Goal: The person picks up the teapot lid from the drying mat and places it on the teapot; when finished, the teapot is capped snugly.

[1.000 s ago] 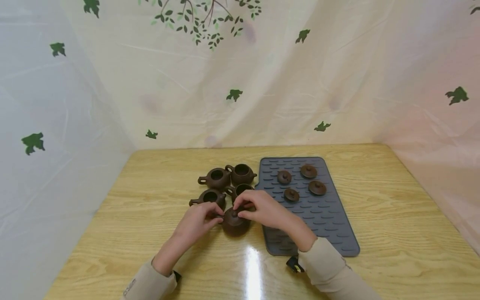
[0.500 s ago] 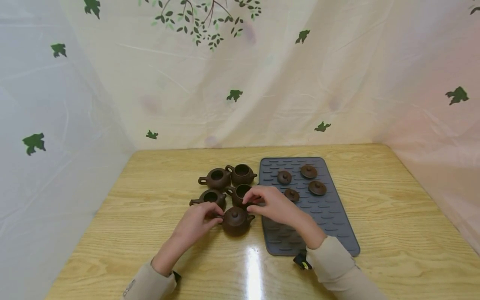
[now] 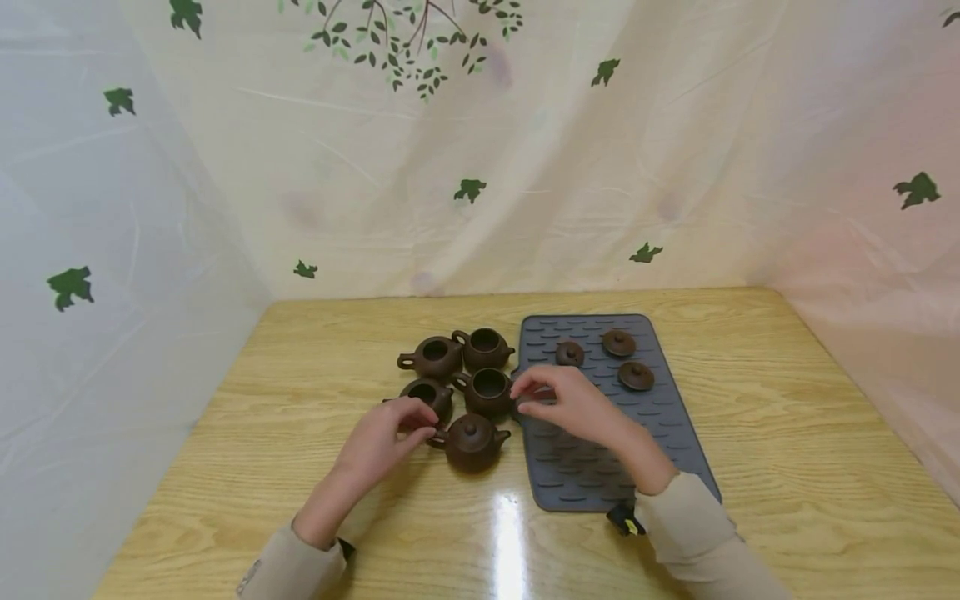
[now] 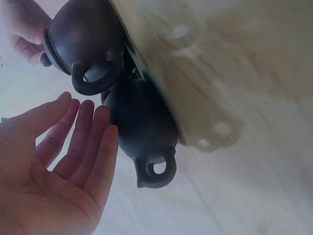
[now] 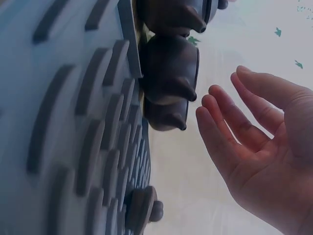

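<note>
A dark brown teapot (image 3: 471, 446) with its lid (image 3: 470, 430) on stands nearest the person. My left hand (image 3: 384, 442) is beside its handle (image 4: 93, 81), fingers relaxed and apart from it in the left wrist view. Over the mat's left edge hovers my right hand (image 3: 573, 406), loosely bent and holding nothing; the right wrist view shows the palm bare. Behind the lidded teapot stand several lidless teapots, among them one (image 3: 489, 390) near my right fingertips and another (image 3: 426, 393) partly covered by my left hand.
A grey ridged mat (image 3: 600, 467) lies right of the teapots. On it rest several loose lids, including a small lid (image 3: 569, 354), a back lid (image 3: 618, 342) and a right lid (image 3: 636, 376). The wooden table (image 3: 780, 400) ends at a leaf-patterned curtain (image 3: 525, 233).
My right hand has let go of the lid knob on the front teapot and moved right, over the mat. My left hand has released the handle and drawn slightly left.
</note>
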Motion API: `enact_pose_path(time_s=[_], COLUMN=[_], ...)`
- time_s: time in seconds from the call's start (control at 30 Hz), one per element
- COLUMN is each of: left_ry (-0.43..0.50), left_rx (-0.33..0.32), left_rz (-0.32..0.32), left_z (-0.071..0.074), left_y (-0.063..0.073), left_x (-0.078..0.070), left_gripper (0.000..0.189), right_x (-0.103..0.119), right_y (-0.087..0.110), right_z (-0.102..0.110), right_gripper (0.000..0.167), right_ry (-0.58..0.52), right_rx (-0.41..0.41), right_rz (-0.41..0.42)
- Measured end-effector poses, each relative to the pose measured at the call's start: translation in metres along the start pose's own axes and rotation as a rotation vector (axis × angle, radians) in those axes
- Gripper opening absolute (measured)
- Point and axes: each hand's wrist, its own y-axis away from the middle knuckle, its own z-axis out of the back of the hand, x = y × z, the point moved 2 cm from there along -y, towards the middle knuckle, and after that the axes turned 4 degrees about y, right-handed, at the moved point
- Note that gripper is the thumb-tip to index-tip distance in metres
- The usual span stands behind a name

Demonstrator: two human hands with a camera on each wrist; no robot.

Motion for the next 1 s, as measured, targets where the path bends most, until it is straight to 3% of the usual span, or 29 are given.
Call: enact_pose_path(time_s=[0.57, 1.0], left_ry=[-0.002, -0.013], left_rx=[-0.086, -0.134], left_rz=[-0.02, 0.026], left_z=[0.026, 0.038], left_y=[-0.007, -0.011], left_x=[0.011, 0.029], left_gripper=[0.012, 0.014], right_x=[-0.02, -0.039], right_y=[0.016, 0.027], right_z=[0.025, 0.039], right_gripper=[0.017, 0.015], right_ry=[0.044, 0.071], right_rx=[-0.06, -0.132], right_rz=[-0.074, -0.124])
